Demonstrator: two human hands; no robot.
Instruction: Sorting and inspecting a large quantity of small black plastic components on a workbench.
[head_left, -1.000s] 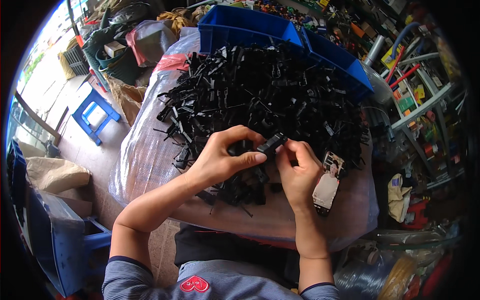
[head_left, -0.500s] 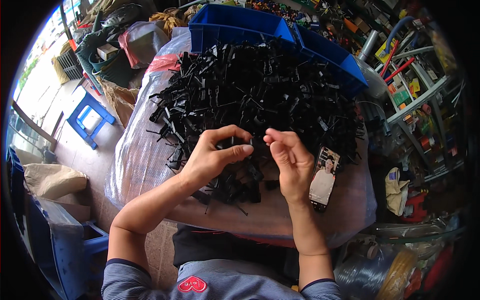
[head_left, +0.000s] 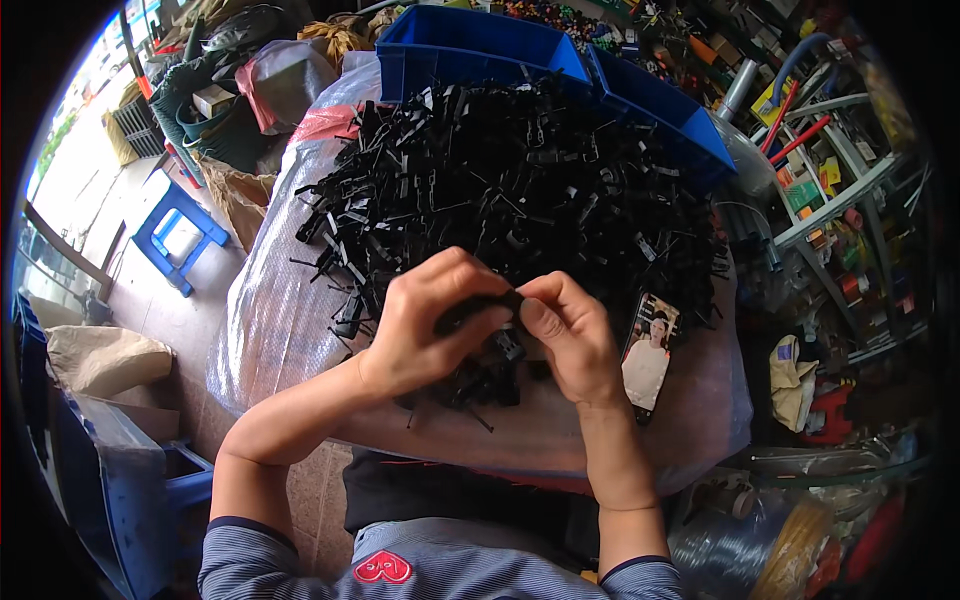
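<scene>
Left hand, nearest me: fingers and thumb curled narrow round a small dark plastic piece, mostly covered by them. Right hand: thumb and fingertips drawn together at the piece's end; whether they grip it or only touch, I cannot tell from here.

The piece: held above the near part of a heap of loose black plastic pieces with thin stems. Principal risk, as I judge it: an uneven push could twist it out of the left hand's curl, and among its likenesses I would struggle to find it.

Rectangular phone with dark rim and lit screen: just beside the right wrist; an outward swing could knock it.

Table: covered in translucent, creased plastic sheeting; a snag could drag pieces along.

Heap: tangled; one caught stem could pull down neighbours.

Two open blue plastic bins: beyond; a spill might lodge against them.
</scene>
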